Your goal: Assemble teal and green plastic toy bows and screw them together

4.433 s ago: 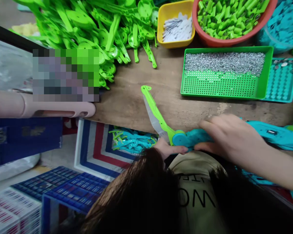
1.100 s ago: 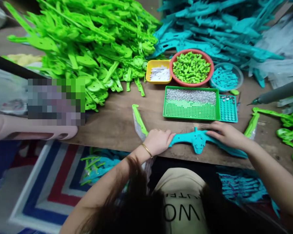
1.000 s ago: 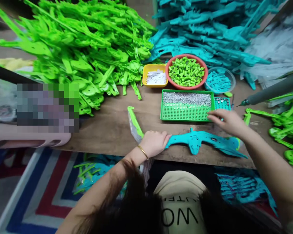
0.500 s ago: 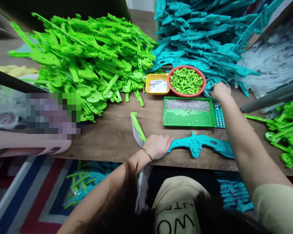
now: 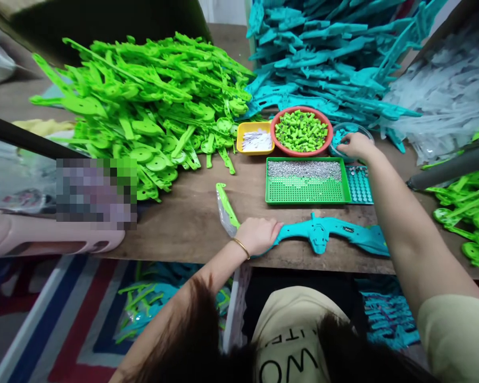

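A turquoise plastic toy bow lies across the front of the wooden table, with a lime-green end piece and a translucent piece at its left. My left hand is closed around its left limb. My right hand reaches into a clear round bowl of small turquoise parts. Its fingers are bent together among the parts, and what they pinch is hidden. My right forearm covers the bow's right end. Left of that bowl stands a red bowl of small green-and-dark pieces.
A green perforated tray holds small metal parts, partly beside a blue perforated tray. A yellow dish holds thin white pieces. Heaped behind are green parts, turquoise parts and translucent parts. Dark poles slant in from both sides.
My right hand has shifted slightly left within the clear bowl, its fingers now showing at the turquoise parts. My left hand keeps its hold on the bow. The camera view has shifted a little.
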{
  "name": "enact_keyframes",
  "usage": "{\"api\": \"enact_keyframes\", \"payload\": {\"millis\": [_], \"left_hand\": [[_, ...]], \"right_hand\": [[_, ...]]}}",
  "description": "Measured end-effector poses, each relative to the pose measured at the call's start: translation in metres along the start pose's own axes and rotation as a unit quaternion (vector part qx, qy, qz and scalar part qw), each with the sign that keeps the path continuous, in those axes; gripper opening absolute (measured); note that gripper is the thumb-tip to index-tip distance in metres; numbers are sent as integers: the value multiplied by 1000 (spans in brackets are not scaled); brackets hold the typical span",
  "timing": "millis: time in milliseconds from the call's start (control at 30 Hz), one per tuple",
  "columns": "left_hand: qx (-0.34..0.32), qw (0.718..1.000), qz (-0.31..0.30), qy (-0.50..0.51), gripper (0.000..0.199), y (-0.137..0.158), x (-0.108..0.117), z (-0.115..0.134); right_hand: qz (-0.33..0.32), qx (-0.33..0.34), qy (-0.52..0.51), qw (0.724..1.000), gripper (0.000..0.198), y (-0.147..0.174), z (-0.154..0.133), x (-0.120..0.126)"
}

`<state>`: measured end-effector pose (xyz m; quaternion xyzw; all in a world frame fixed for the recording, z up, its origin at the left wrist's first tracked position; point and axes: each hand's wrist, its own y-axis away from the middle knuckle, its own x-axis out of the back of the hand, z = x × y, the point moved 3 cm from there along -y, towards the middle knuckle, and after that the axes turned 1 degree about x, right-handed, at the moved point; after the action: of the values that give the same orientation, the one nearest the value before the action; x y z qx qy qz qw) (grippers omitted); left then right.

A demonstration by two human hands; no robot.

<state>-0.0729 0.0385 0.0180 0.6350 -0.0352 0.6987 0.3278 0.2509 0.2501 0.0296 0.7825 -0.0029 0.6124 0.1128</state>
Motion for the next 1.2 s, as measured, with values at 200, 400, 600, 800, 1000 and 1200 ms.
{"api": "enact_keyframes", "payload": {"millis": [200,400,600,800,1000,1200], "left_hand": [[16,1000,-5,-4,56,-1,-1,-1],[18,999,-22,-45,59,-3,-1,1],[19,998,-40,-54,61,-6,-1,0],[24,997,-57,-51,61,-9,2,1],[34,996,-62,-59,61,-8,2,0],[34,995,-65,-64,61,-8,2,0]], "right_hand": [[104,45,-191,975,40,18,-12,17],[73,127,-451,880,49,79,-26,24],[-44,130,-467,874,32,163,-8,16],[-168,89,-403,895,40,198,34,1],[-101,163,-316,929,25,204,49,-6],[-175,148,-292,928,28,203,45,-14]]}}
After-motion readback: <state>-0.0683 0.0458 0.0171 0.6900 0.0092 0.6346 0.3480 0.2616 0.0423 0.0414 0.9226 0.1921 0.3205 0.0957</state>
